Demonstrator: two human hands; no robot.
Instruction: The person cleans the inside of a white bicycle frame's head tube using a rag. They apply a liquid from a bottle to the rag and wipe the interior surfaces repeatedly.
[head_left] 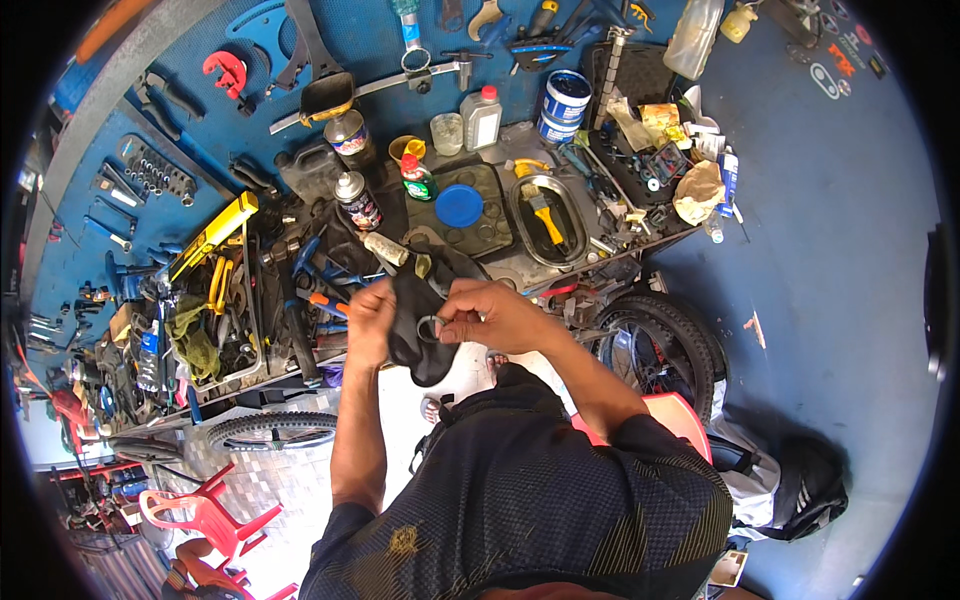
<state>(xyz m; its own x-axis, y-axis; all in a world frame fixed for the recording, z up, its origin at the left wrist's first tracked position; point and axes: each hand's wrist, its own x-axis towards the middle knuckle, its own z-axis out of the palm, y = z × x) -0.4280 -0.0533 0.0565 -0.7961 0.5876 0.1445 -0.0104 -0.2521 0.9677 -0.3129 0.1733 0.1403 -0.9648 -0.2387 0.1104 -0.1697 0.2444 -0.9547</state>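
My left hand (371,320) is closed on a black cloth (412,352), which hangs down between my two hands in front of the workbench. With thumb and fingers, my right hand (488,312) pinches a small thin ring (421,325), held against the cloth. The ring's exact kind is too small to tell. Just beyond my hands, on the bench edge, lie a pale roll-shaped piece (386,248) and an orange-handled tool (328,304).
On the bench stand a metal tray (517,205) with a yellow brush (545,215), a blue lid (458,205), a spray can (357,200) and blue tubs (564,105). Tools crowd the left side. A bicycle wheel (705,350) leans below right; a red chair (215,515) stands lower left.
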